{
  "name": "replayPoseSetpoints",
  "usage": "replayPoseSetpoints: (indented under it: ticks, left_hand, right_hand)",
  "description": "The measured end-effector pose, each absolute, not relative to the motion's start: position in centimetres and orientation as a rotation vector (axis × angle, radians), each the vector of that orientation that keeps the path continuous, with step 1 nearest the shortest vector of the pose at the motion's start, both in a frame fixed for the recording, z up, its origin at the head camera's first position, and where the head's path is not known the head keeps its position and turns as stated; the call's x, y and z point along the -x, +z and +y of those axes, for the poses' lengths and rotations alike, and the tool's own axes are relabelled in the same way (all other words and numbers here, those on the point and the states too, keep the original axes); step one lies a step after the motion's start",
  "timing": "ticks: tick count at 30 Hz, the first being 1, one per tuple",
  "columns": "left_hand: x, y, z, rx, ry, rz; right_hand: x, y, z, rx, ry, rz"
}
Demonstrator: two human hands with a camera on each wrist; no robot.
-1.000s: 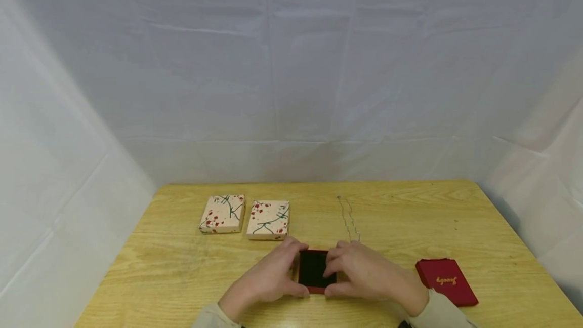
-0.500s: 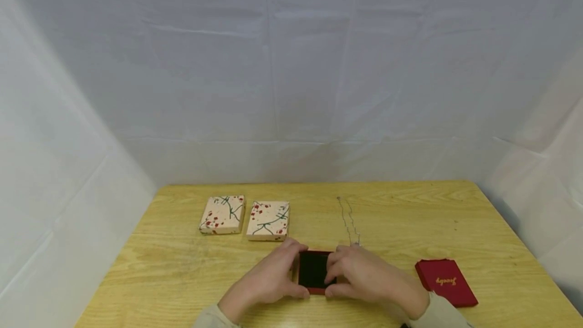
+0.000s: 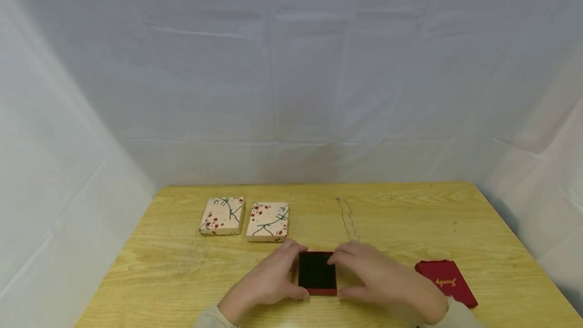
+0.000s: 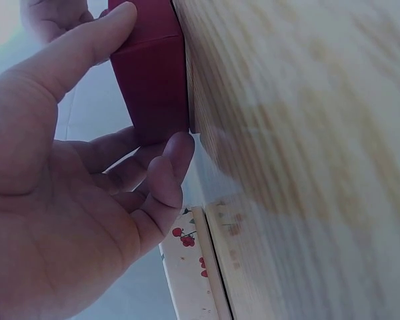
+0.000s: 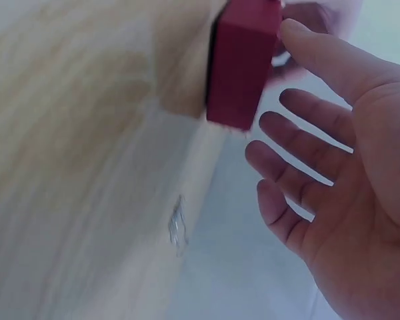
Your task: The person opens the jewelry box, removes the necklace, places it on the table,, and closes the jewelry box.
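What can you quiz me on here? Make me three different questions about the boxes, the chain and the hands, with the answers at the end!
1. How many flowery boxes are on the table?

2. True or false: the left hand is holding a flowery box.

3. Where is the thin chain?
A) inside the red box
B) on the table, beyond the right hand
C) on top of a flowery box

Key:
1. Two.
2. False; the left hand holds the red box.
3. B.
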State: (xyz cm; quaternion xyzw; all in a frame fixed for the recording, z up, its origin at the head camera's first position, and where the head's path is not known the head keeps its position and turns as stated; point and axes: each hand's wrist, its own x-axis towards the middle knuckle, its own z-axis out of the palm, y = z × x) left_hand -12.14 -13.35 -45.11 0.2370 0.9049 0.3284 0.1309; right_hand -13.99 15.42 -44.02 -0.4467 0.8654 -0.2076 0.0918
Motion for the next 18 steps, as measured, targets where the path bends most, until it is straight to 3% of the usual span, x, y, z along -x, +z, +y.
replayPoseSetpoints:
  ticks: [18]
  left_hand:
    - [12.1,-45.1,-13.4,-0.666,0.946,2.625]
  right_hand:
    - [13.6,-41.0,24.8,0.987,-0.585,2.647]
